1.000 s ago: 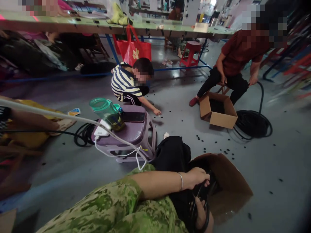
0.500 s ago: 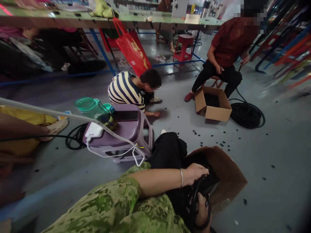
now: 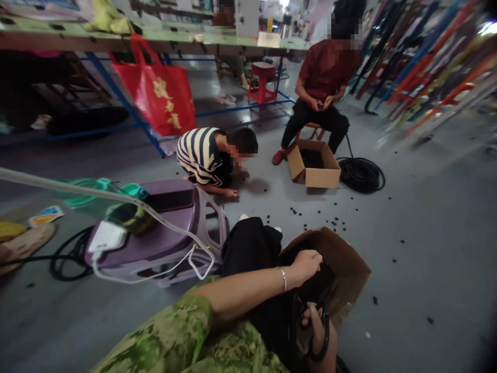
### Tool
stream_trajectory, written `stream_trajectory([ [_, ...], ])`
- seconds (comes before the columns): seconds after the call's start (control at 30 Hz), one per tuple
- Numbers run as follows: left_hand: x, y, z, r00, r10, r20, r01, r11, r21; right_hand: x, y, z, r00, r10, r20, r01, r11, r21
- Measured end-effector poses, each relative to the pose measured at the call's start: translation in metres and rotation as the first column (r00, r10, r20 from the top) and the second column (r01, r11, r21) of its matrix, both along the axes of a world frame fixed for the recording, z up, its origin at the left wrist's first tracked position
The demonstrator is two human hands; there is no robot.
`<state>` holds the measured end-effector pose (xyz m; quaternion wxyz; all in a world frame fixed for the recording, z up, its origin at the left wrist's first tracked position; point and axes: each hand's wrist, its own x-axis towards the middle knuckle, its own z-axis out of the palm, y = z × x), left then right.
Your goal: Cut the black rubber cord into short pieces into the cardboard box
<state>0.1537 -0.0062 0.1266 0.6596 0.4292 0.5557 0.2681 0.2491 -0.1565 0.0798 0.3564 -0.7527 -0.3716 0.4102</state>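
My left hand [image 3: 306,267], with a silver bracelet at the wrist, is over an open cardboard box [image 3: 349,264] beside my leg. Its fingers are pinched together; what lies between them is too small to make out. Dark contents [image 3: 324,282] fill the inside of the box. Lower down, near the box's near side, my right hand [image 3: 320,331] is closed around a black cord [image 3: 295,324], which loops about the fingers. Some of that hand is hidden behind the loops.
A purple stool [image 3: 163,223] at left bears a phone, a white power bank and a green-lidded jar. A child [image 3: 205,155] crouches ahead. Beyond, a seated person [image 3: 326,72] has another box [image 3: 322,177] and a cord coil [image 3: 361,174]. Small black pieces [image 3: 337,223] dot the floor.
The view has swung to the right. My left hand has drawn away from the cord it was touching and is over the box. The seated person's hands have come together.
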Motion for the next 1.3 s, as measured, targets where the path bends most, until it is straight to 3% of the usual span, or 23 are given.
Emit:
stream_trajectory([
  [0.1, -0.006, 0.007, -0.004, 0.957, -0.111, -0.266, 0.191, 0.935, 0.299, 0.015, -0.006, -0.017, 0.996, -0.019, -0.084, 0.011, 0.996, -0.089],
  [0.13, -0.008, 0.007, -0.008, 0.933, -0.128, -0.336, 0.243, 0.914, 0.325, 0.018, -0.007, -0.024, 0.995, -0.026, -0.097, 0.015, 0.993, -0.121],
  [0.27, -0.013, -0.001, -0.026, 0.856, -0.179, -0.485, 0.316, 0.923, 0.218, 0.019, -0.011, -0.041, 0.997, -0.005, -0.079, -0.008, 0.987, -0.158],
  [0.4, -0.011, -0.009, -0.034, 0.866, -0.25, -0.432, 0.378, 0.894, 0.24, 0.005, -0.009, -0.038, 0.998, 0.02, -0.066, -0.029, 0.989, -0.144],
  [0.5, -0.011, -0.01, -0.032, 0.9, -0.275, -0.34, 0.36, 0.907, 0.22, -0.002, -0.007, -0.027, 0.998, 0.009, -0.067, -0.019, 0.989, -0.146],
  [0.63, -0.01, -0.011, -0.031, 0.936, -0.272, -0.224, 0.318, 0.926, 0.202, -0.001, -0.007, -0.015, 0.999, 0.022, -0.038, -0.026, 0.995, -0.101],
  [0.83, -0.009, -0.011, -0.034, 0.941, -0.311, -0.131, 0.331, 0.925, 0.185, 0.005, -0.008, -0.013, 0.999, 0.04, 0.022, -0.038, 0.997, -0.064],
  [1.07, -0.01, -0.013, -0.032, 0.94, -0.329, -0.088, 0.339, 0.929, 0.151, -0.001, -0.006, -0.013, 0.999, 0.036, 0.004, -0.035, 0.996, -0.083],
  [1.3, -0.009, -0.014, -0.03, 0.922, -0.361, -0.142, 0.377, 0.92, 0.11, 0.0, -0.002, -0.015, 0.998, 0.05, 0.04, -0.048, 0.998, -0.051],
])
